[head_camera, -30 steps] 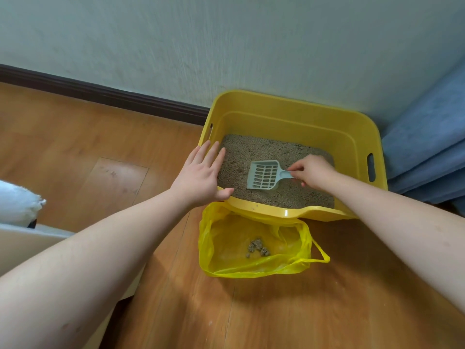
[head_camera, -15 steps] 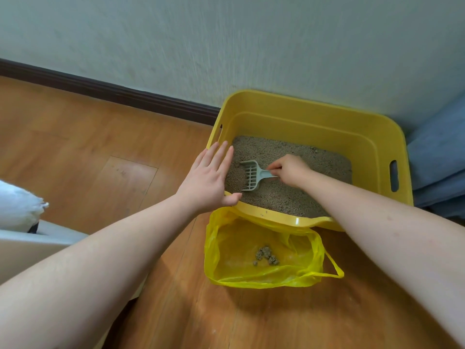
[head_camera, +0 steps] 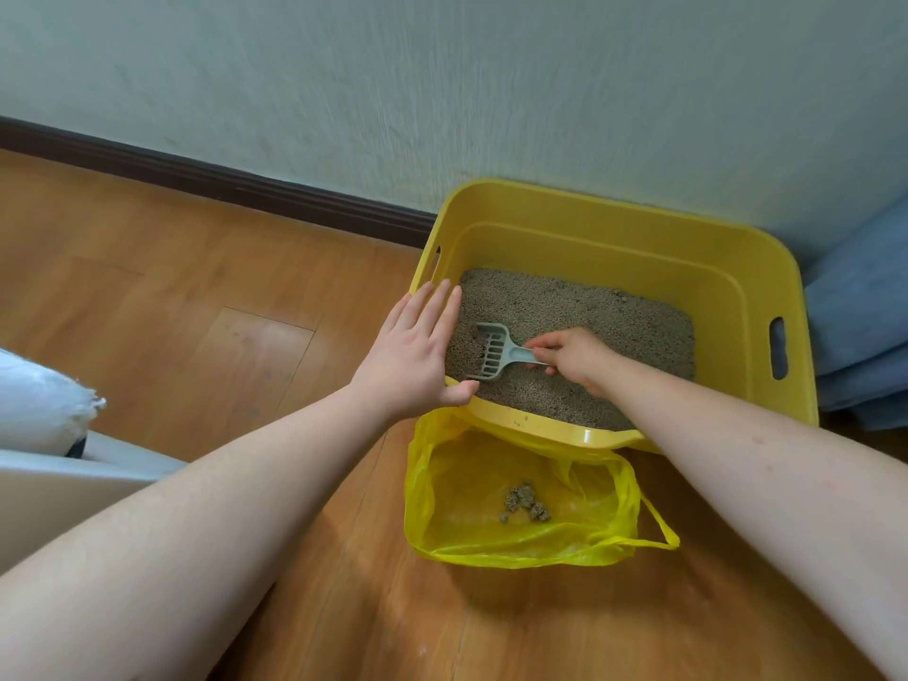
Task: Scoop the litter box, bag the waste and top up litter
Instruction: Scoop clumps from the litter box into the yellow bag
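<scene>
A yellow litter box (head_camera: 638, 248) stands on the wood floor against the wall, with grey-brown litter (head_camera: 589, 312) covering its bottom. My right hand (head_camera: 575, 356) grips the handle of a grey slotted scoop (head_camera: 489, 351), whose head lies in the litter near the box's left wall. My left hand (head_camera: 412, 356) rests flat on the box's front left corner, fingers straight and thumb over the rim. An open yellow plastic bag (head_camera: 467, 533) lies on the floor just in front of the box, with a few litter clumps (head_camera: 525, 501) inside.
Blue fabric (head_camera: 865, 307) hangs or is piled right of the box. A dark skirting board (head_camera: 196, 174) runs along the wall. A white bag or cushion (head_camera: 39, 405) on a pale surface sits at the left edge.
My right hand has drawn the scoop from the middle of the litter to the left, close to my left hand. The left hand has stayed on the box corner.
</scene>
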`<state>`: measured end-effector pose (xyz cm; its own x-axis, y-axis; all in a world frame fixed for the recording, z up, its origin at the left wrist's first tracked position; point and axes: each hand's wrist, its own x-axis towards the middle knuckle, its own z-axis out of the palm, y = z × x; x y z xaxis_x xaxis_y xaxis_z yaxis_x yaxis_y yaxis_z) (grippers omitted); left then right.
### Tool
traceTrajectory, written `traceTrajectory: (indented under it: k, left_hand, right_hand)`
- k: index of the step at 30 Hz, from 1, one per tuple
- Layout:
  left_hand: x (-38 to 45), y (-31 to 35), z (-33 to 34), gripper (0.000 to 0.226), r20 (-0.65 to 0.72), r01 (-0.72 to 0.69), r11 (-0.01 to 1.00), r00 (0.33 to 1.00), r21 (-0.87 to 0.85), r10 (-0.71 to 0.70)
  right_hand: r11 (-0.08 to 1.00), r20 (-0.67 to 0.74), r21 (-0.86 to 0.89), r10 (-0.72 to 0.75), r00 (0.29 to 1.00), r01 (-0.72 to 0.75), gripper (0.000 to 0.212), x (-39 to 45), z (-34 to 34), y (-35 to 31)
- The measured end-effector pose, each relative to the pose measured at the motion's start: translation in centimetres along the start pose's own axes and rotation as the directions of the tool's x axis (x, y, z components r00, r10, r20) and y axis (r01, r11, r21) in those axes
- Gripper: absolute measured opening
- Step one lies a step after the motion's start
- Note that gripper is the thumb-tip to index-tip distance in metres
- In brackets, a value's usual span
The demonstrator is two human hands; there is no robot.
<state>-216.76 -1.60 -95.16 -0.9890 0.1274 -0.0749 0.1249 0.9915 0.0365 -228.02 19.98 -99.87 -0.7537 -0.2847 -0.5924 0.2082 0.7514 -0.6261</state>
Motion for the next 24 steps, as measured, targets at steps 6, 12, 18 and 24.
traceTrajectory:
  k: [6, 12, 18, 24]
  left_hand:
    - [-0.1, -0.2, -0.1, 0.11, -0.012, -0.023, 1.0, 1.0, -0.003, 0.023]
    - [-0.1, -0.2, -0.1, 0.108, -0.02, -0.022, 1.0, 1.0, -0.009, 0.022]
    - [0.0, -0.2, 0.0, 0.106, -0.018, -0.028, 1.0, 0.999, 0.006, 0.028]
    - [0.0, -0.2, 0.2, 0.106, -0.025, -0.029, 0.999, 0.999, 0.015, 0.03]
  right_hand:
    - [1.0, 0.038, -0.031, 0.005, 0.999, -0.004, 0.028, -0.6, -0.4, -0.4]
    - [0.999, 0.034, -0.041, -0.014, 0.999, 0.015, 0.028, -1.0, -0.7, -0.2]
    - [0.999, -0.037, -0.039, -0.033, 0.999, 0.032, 0.029, -2.9, -3.4, 0.9]
    - [0.992, -0.087, -0.121, -0.051, 0.995, 0.04, 0.024, -4.9, -6.4, 2.4]
